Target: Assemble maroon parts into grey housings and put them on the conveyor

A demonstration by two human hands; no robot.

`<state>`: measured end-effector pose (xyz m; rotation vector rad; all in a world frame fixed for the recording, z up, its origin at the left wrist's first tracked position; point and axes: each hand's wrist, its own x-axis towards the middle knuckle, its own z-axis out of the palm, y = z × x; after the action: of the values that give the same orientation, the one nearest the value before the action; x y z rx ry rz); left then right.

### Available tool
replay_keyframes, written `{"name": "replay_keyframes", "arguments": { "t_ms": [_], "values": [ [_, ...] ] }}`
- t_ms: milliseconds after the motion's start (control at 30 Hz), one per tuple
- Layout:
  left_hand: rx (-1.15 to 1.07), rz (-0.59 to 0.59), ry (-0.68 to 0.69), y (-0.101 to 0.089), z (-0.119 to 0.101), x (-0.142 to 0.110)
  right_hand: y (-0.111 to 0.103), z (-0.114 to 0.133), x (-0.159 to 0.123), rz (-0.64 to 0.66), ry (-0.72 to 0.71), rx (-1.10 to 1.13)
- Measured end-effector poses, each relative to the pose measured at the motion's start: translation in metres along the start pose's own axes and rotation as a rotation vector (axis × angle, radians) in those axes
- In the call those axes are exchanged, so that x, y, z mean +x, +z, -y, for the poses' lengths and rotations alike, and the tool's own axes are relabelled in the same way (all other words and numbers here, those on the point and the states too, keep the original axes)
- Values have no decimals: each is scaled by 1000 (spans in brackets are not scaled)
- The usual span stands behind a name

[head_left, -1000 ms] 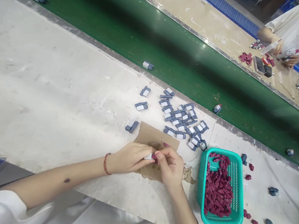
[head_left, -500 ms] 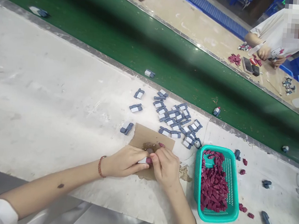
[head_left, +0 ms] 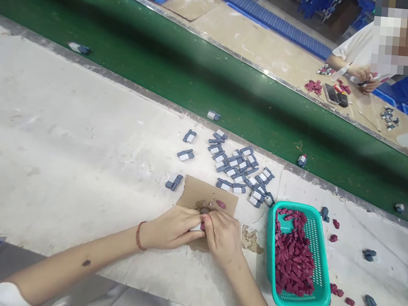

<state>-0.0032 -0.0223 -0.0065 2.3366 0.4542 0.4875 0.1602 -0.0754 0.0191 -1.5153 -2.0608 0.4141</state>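
Observation:
Low over a piece of brown cardboard (head_left: 201,186), my left hand (head_left: 168,226) is closed around a small plastic part with a white face (head_left: 195,228). A maroon piece (head_left: 203,226) shows at that part's right end. The thumb and bent fingers of my right hand (head_left: 224,237) press on this maroon piece, and both hands touch there. Fingers hide most of the held part. A shiny brownish patch (head_left: 205,204) lies on the cardboard just beyond the fingertips, with a loose maroon piece (head_left: 220,204) beside it.
Several blue-and-white parts (head_left: 233,163) lie beyond the cardboard. A green basket (head_left: 324,257) of maroon pieces stands to the right, with loose pieces past it. Behind runs a green conveyor belt (head_left: 160,74) carrying a few parts. Across it a person's hands (head_left: 365,78) work.
The view has shifted. My right fingers have closed in over the maroon piece and now cover more of it. The left hand keeps its grip.

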Motion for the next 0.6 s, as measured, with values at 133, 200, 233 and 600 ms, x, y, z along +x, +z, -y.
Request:
{"name": "replay_keyframes", "arguments": {
  "t_ms": [133,200,233,600],
  "values": [
    [-40,20,-191,-29,-7,11,-12,-5,-5,-158,89,133],
    [-52,-15,-321,-51,-1,24,-15,-8,-9,-232,161,162],
    [-32,-43,-375,-64,6,34,-15,-8,-10,-248,179,158],
    [435,-193,-439,-129,160,158,-53,9,-45,-7,121,12]
  ]
}}
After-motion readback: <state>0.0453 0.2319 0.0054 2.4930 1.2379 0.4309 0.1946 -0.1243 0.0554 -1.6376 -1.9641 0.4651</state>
